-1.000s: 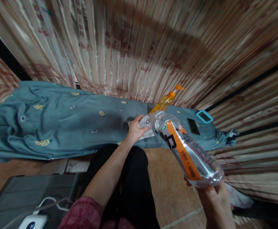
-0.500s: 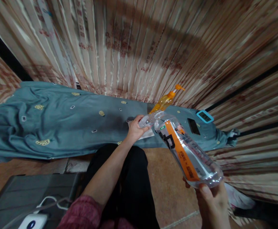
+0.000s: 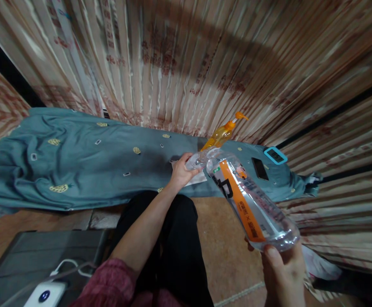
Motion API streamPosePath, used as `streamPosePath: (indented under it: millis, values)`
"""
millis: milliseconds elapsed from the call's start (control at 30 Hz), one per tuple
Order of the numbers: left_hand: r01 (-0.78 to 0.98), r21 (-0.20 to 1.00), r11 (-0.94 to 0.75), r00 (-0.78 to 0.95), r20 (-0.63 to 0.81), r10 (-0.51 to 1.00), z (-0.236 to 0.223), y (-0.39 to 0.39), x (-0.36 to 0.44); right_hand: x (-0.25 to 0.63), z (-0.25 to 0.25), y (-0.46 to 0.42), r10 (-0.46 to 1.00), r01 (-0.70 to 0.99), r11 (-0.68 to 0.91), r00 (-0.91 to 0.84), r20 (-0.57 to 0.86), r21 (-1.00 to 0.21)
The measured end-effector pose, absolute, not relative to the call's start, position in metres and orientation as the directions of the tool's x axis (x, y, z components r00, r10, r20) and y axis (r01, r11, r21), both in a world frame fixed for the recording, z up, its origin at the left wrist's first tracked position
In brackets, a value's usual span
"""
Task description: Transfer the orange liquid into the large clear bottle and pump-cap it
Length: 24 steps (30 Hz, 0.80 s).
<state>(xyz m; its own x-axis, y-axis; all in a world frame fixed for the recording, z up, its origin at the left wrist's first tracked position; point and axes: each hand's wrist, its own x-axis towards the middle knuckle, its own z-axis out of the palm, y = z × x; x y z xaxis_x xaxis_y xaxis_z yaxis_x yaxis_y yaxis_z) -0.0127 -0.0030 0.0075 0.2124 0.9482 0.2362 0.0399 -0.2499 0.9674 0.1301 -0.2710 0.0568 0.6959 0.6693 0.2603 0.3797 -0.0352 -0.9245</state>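
Note:
My right hand (image 3: 283, 264) grips the base of a large clear plastic bottle (image 3: 248, 200) with an orange and silver label. That bottle is tipped, its neck end pointing up and left toward a small clear plastic bottle (image 3: 199, 160). The small one lies in the closed fingers of my left hand (image 3: 182, 171), tilted, its mouth end close to the large bottle's neck. Whether the two mouths touch I cannot tell. Behind them is a pump bottle (image 3: 220, 135) of yellow liquid with an orange pump. A whitish sheet (image 3: 197, 180) lies beneath my left hand.
A teal cloth (image 3: 93, 170) with pineapple prints covers the long narrow surface. A dark phone (image 3: 260, 169) and a blue-framed digital clock (image 3: 275, 155) lie at its right. Curtains (image 3: 173, 64) hang behind. A white device (image 3: 47, 294) with a cable sits on a grey box (image 3: 22, 256) at lower left.
Both hands and both clear bottles keep nearly the same pose. The view has shifted very slightly.

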Motion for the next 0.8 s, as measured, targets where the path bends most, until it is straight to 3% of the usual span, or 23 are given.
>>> streamPosePath:
  millis: [300,567,800]
  values:
    - [0.034,0.967,-0.253,0.220,0.240,0.946,0.008,-0.003,-0.013,0.125,0.062,-0.268,0.657,0.335,-0.039,0.719,0.229,-0.941]
    - [0.058,0.966,-0.251,0.218,0.233,0.948,0.005,-0.002,-0.012,0.125,0.063,-0.269,0.683,0.432,-0.066,0.676,0.275,-0.899]
    - [0.046,0.966,-0.254,0.221,0.238,0.946,0.005,-0.003,-0.013,0.122,0.070,-0.265,0.653,0.355,-0.019,0.712,0.258,-0.935]
